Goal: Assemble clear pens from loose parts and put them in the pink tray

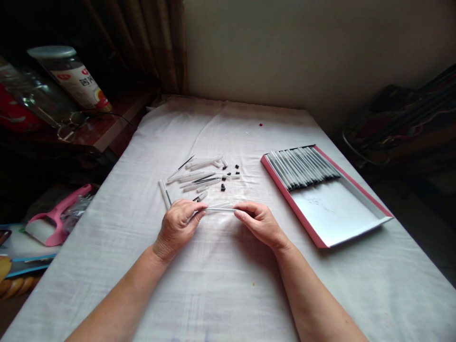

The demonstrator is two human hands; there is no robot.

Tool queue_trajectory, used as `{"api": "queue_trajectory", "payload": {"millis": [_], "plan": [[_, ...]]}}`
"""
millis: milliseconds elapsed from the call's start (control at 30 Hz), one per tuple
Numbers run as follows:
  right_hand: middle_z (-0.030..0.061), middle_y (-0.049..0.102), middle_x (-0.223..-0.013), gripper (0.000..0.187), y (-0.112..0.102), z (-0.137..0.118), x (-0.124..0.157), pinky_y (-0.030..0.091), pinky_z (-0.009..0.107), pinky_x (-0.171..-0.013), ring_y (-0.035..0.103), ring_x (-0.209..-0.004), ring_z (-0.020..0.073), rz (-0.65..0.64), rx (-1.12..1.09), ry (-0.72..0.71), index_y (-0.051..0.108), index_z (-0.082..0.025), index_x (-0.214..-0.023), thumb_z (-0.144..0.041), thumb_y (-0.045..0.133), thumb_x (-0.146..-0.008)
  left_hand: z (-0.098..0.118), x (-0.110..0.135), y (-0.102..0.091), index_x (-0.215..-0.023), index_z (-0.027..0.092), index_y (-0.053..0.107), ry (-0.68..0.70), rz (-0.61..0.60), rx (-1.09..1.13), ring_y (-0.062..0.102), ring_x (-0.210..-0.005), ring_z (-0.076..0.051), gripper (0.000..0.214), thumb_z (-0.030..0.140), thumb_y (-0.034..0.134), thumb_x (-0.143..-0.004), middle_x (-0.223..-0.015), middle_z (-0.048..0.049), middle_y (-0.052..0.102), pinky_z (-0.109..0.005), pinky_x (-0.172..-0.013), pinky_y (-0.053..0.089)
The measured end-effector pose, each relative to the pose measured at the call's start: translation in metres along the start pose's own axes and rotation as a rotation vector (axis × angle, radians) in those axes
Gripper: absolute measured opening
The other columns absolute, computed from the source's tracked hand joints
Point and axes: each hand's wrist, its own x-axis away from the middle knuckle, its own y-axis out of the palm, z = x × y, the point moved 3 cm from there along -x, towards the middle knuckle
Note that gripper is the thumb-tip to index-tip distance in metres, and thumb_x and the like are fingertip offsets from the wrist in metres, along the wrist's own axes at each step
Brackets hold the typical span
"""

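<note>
A thin, whitish pen barrel (220, 209) lies level between my two hands. My left hand (181, 223) pinches its left end, and my right hand (259, 223) pinches the right end with thumb and forefinger. Just beyond the hands is a loose pile of pen parts: clear barrels (197, 176), dark refills (205, 180) and small black plugs (223, 187). To the right, a shallow pink-edged box (294, 204) holds a row of pens (302, 166) in its far half. The fingertips hide both ends of the held barrel.
A pale cloth (228, 294) covers the table. Tiny red (261, 124) and white bits lie toward its far end. On a wooden cabinet at the left stand a lidded jar (76, 78) and glasses (69, 128). Below lies a pink-handled tool (59, 213). A wall (249, 52) rises behind.
</note>
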Motion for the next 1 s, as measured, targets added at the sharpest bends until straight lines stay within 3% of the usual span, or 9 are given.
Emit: {"api": "queue_trajectory", "payload": {"millis": [500,833,933,1000], "plan": [[0.0049,0.074,-0.079,0.018,0.005,-0.004,0.000,0.053,0.029,-0.070,0.066,-0.072,0.0180,-0.043,-0.017,-0.050,0.074,-0.019,-0.083,-0.033,0.062,-0.081,0.010,-0.005,-0.012,-0.096,0.021,0.068,0.121,0.084,0.021,0.068,-0.075,-0.015,0.013,0.016,0.063,-0.085,-0.080,-0.0013,0.073,-0.029,-0.077,0.053],[0.0056,0.075,-0.082,0.017,-0.001,-0.011,0.001,0.053,0.029,-0.071,0.068,-0.075,0.0183,-0.067,0.107,-0.069,0.074,-0.018,-0.087,-0.029,0.060,-0.083,0.001,-0.001,0.003,-0.095,0.021,0.067,0.108,-0.020,-0.005,0.068,-0.078,-0.017,0.012,0.020,0.058,-0.088,-0.082,-0.0031,0.074,-0.031,-0.078,0.053],[0.0056,0.074,-0.082,0.018,-0.012,-0.018,0.002,0.052,0.029,-0.069,0.067,-0.073,0.0180,-0.041,0.228,-0.097,0.074,-0.019,-0.090,-0.028,0.060,-0.084,-0.006,-0.002,0.010,-0.108,0.022,0.064,0.077,-0.058,-0.053,0.067,-0.095,-0.021,0.021,0.024,0.056,-0.089,-0.098,-0.0061,0.073,-0.036,-0.087,0.052],[0.0064,0.072,-0.084,0.020,-0.034,-0.020,0.000,0.052,0.028,-0.066,0.066,-0.073,0.0178,0.089,0.293,-0.135,0.075,-0.020,-0.092,-0.031,0.061,-0.084,-0.013,0.000,0.011,-0.122,0.023,0.057,0.051,-0.046,-0.108,0.062,-0.108,-0.023,0.032,0.027,0.056,-0.089,-0.113,-0.0084,0.069,-0.041,-0.095,0.048]]}}
